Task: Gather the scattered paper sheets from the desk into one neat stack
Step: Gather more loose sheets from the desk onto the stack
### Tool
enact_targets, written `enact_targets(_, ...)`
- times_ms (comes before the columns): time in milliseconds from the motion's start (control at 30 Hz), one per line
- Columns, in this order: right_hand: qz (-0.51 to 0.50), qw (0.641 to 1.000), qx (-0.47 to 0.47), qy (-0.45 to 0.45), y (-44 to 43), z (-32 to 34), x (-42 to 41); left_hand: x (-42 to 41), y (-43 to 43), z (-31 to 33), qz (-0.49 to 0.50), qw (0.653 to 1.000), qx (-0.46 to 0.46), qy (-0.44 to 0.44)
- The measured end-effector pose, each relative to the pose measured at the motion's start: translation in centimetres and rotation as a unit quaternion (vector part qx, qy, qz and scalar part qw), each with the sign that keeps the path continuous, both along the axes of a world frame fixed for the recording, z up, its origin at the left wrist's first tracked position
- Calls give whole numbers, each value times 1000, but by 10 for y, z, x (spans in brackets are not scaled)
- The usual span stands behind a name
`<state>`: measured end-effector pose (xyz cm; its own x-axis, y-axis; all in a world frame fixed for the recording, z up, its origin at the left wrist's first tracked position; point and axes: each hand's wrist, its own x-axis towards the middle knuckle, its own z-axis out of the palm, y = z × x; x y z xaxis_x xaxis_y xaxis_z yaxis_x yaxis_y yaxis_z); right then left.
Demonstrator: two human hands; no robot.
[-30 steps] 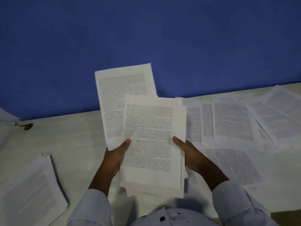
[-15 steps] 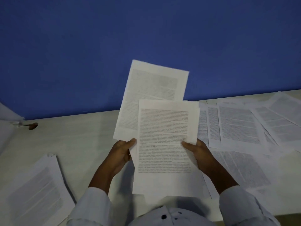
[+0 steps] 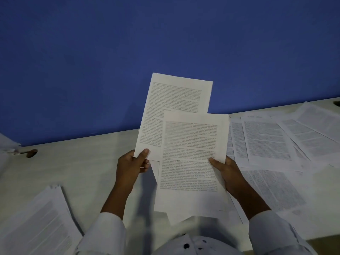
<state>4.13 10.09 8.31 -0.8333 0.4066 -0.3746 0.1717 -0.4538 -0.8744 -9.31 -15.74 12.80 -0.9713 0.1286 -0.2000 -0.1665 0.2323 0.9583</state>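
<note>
Left hand [image 3: 132, 163]: closed on the lower corner of a single sheet [image 3: 176, 100], thumb on the printed face, fingers behind; the sheet stood raised and tilted, apart from the desk.
Right hand [image 3: 227, 173]: closed on the right edge of a held bundle [image 3: 191, 159], thumb on top, fingers underneath; the bundle was lifted off the desk [image 3: 88, 162].
Relation of held papers: the single sheet lay behind the bundle and stuck out above and to its left; their edges were not squared. A lower corner of another page showed skewed beneath the bundle.
Gathered so far: the bundle held several pages; the count could not be read.
Side pile [image 3: 36, 223]: a thick pile rested at the near left of the desk, its edges fanned and not flush. Whether it belonged to the task could not be told.
Loose sheets [image 3: 266, 142]: many pages lay overlapping across the right half of the desk, at differing angles, some under the right forearm.
Progress, judged: part done, likely under half.
Remaining, judged: seat the single sheet on the bundle, collect the right-hand pages, square all edges into one stack.
</note>
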Motion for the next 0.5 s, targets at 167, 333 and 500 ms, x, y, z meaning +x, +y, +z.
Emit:
enact_targets(167, -35, 999, -24, 21, 2, -1, 8, 9, -11, 0, -62, 997, -33, -21)
enact_targets(333, -42, 997, -55, 34, -2, -2, 8, 16, -17, 2, -221, 967, -63, -109)
enact_targets(500, -21, 997, -69, 37, 0, -3, 9, 9, -18, 7, -229, 964, -47, -123)
